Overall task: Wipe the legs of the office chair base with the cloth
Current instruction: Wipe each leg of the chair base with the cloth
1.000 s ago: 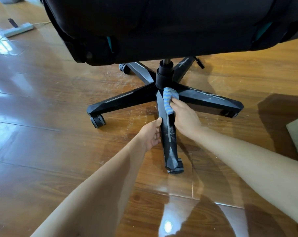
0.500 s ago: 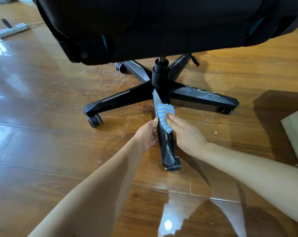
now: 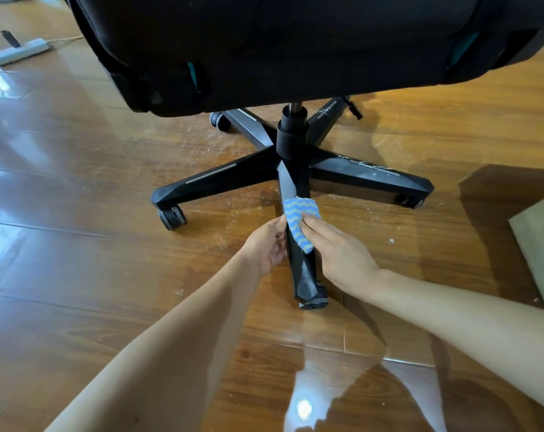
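While on cloth (image 3: 298, 218), right fingers (image 3: 318, 228) flat.

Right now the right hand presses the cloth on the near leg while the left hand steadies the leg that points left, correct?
Not quite. The left hand holds the same near leg, right beside the cloth, not a different one. The head view shows this. The right hand does press the cloth on the near leg.

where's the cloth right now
Head view, centre: the cloth lies midway along the nearest chair leg, pressed by the right hand, with the left hand holding the leg's other side.
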